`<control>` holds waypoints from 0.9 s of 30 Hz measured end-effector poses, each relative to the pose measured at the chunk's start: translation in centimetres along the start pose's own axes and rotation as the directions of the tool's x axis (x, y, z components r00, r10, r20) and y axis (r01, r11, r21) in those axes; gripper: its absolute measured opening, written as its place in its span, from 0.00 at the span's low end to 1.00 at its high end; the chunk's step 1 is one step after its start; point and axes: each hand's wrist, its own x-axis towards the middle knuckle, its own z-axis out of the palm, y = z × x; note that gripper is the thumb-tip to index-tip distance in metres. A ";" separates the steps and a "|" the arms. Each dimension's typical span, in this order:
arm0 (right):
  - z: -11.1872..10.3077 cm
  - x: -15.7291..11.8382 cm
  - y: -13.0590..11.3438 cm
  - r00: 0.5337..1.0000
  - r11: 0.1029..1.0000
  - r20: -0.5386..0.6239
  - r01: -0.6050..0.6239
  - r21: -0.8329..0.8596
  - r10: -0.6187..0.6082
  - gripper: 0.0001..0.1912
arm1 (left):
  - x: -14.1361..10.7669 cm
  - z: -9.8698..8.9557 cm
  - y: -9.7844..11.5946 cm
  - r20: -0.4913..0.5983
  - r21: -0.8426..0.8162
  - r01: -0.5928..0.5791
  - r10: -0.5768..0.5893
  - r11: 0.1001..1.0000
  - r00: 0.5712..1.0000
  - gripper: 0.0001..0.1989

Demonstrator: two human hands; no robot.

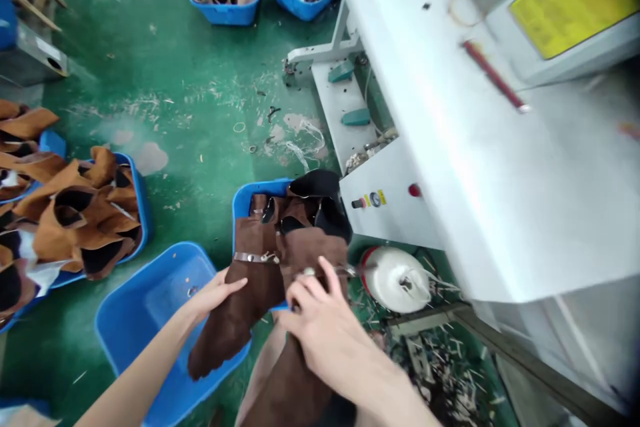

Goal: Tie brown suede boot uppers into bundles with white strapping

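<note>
My left hand [214,295] grips the edge of a dark brown suede boot upper [257,287], thumb on top. A thin strap [256,257] with metal studs crosses its shaft. To the right, my right hand [325,327] lies over a second brown boot upper [313,248], its fingers curled on the suede near that one's strap. What the fingertips pinch is partly hidden. Both uppers are above a blue bin [241,203] holding more brown uppers with black linings. The lower part of the second upper hangs below my right hand.
Another blue bin [155,300] stands at the left, past it bins of tan uppers [85,213]. A white machine table [425,80] fills the right, with pedals [355,117] beneath. A white round container [397,280] and scraps lie by its base. More bins [227,13] stand farther off.
</note>
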 end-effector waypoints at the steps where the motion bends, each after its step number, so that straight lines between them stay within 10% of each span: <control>1: 0.6 0.4 -0.9 0.999 0.998 -0.035 0.031 -0.051 -0.033 0.08 | -0.5 1.8 -0.2 0.046 -0.029 -0.011 0.012 1.000 0.999 0.28; 5: 5.5 -0.4 -2.2 0.925 0.993 -0.377 -0.006 -0.116 -0.039 0.09 | -3.6 8.7 -1.2 0.106 -0.207 0.007 0.015 0.978 0.994 0.27; 8: 7.1 -2.7 -2.2 0.692 0.956 -0.677 -0.286 0.063 0.251 0.23 | -5.4 11.8 -1.5 0.160 -0.308 0.038 0.013 0.951 0.987 0.28; 11: 5.3 -4.5 -2.0 0.485 0.760 -0.594 -0.505 0.410 0.642 0.33 | -6.6 13.1 -1.1 0.180 -0.315 0.062 -0.004 0.947 0.984 0.28; 17: -0.5 -6.7 1.9 0.644 0.543 -0.010 -0.636 0.548 0.765 0.63 | -8.0 12.9 0.0 0.220 -0.213 -0.004 0.052 0.977 0.974 0.27; 23: -1.6 -7.8 6.2 0.853 0.182 0.343 -0.438 0.880 0.394 0.62 | -7.4 11.3 -0.8 0.251 -0.180 0.050 -0.003 0.982 0.968 0.24; 27: -2.4 -7.0 5.9 0.813 0.605 0.233 -0.560 0.566 0.533 0.55 | -6.9 11.1 -0.3 0.260 -0.073 0.028 -0.008 0.997 0.965 0.25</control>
